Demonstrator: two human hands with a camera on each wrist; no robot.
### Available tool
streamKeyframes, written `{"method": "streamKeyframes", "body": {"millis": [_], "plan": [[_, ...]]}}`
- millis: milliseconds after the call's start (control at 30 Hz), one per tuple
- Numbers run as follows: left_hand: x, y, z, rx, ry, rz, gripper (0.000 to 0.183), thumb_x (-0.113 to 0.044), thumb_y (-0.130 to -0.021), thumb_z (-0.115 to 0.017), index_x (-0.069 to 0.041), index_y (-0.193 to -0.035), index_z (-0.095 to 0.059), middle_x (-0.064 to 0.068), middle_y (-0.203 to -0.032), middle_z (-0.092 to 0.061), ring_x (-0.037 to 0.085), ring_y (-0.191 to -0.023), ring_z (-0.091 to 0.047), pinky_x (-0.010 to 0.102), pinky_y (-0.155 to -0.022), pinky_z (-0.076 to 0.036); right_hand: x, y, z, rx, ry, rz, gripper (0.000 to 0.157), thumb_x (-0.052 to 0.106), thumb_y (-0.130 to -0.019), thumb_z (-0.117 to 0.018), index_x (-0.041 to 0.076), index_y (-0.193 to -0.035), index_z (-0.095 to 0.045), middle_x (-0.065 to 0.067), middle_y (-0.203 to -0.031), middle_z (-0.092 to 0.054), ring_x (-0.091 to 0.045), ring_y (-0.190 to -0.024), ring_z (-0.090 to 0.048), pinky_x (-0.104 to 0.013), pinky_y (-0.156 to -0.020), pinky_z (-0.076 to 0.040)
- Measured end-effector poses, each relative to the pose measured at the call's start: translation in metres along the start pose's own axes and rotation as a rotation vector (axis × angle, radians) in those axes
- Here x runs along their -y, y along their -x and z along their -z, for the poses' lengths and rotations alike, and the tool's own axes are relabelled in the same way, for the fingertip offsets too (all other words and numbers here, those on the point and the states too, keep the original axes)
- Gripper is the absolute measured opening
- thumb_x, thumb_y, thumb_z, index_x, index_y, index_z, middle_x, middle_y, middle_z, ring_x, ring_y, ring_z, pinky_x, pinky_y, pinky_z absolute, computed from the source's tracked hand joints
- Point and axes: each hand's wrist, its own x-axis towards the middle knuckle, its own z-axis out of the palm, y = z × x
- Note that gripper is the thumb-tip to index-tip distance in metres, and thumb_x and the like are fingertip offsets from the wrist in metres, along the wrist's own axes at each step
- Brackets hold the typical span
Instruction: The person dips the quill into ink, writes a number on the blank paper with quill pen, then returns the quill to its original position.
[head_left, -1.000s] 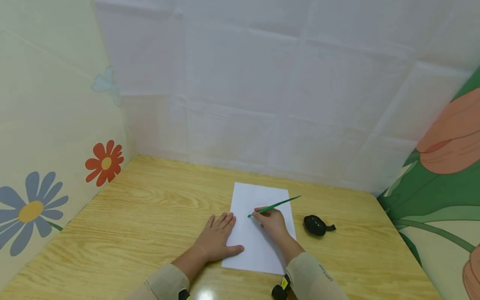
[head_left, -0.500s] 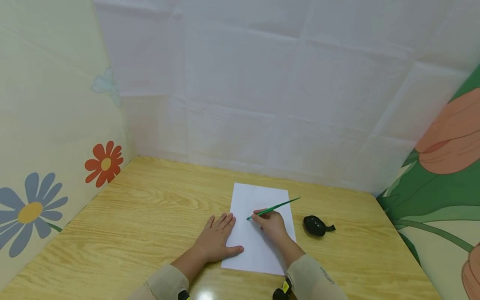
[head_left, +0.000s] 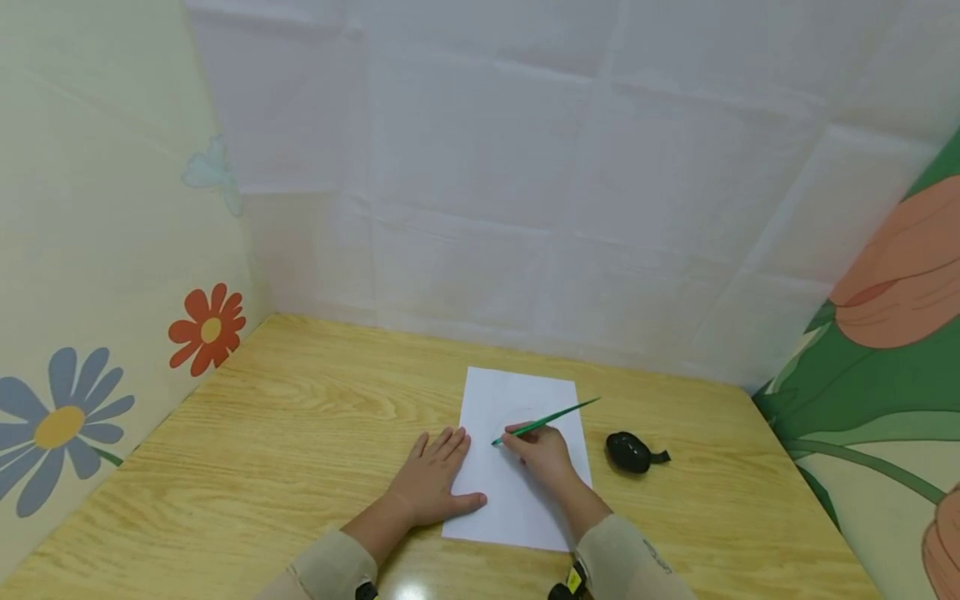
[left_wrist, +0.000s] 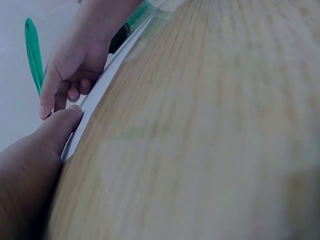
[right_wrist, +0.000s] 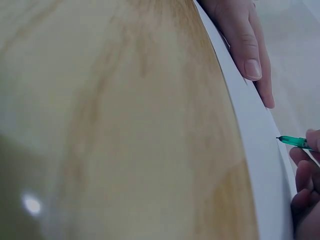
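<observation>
A sheet of white paper (head_left: 498,517) lies on the wooden table, with faint marks near its upper middle. My left hand (head_left: 431,483) rests flat on its left edge, fingers spread and thumb on the sheet. In my right hand (head_left: 547,458) I pinch a slim green pen (head_left: 555,415) with a long tapering, leaf-like tail. Its tip points left and down at the middle of the paper. The right wrist view shows the dark point of the pen (right_wrist: 295,141) close to the sheet; I cannot tell whether it touches.
To the right of the paper lies a shiny black rounded object (head_left: 628,452) with a short flat tab. A white sheet wall (head_left: 480,208) stands behind the table (head_left: 300,417). Flower-printed panels (head_left: 112,250) close off the left side and also the right.
The right hand and pen tip have moved slightly down and left over the paper. The left hand, the sheet and the black object stay in place.
</observation>
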Motion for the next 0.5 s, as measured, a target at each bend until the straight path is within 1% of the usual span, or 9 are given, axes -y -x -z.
{"method": "streamKeyframes", "body": {"millis": [167,500], "plan": [[0.0010,-0.0007,-0.0017,-0.005,-0.005,0.001,0.099,-0.074,-0.086,-0.048,-0.005,-0.154,-0.028,0.009,-0.163,-0.025,0.029,-0.152,-0.019,0.055,-0.123,-0.009,-0.0010,0.0013,0.0003,0.007,0.001,-0.003,0.025,0.022,-0.086,-0.074,0.004,-0.103,-0.074,-0.006,-0.086,-0.074,-0.007,-0.059,-0.053,-0.021,-0.056,-0.047],[0.0008,-0.0002,-0.0018,-0.011,0.006,-0.001,0.098,-0.072,-0.086,-0.051,-0.004,-0.153,-0.030,0.011,-0.162,-0.026,0.030,-0.152,-0.020,0.056,-0.122,-0.009,-0.0030,0.0043,0.0017,0.026,-0.005,0.000,0.025,0.022,-0.086,-0.074,0.004,-0.103,-0.074,-0.004,-0.084,-0.074,-0.007,-0.059,-0.054,-0.021,-0.056,-0.048]]}}
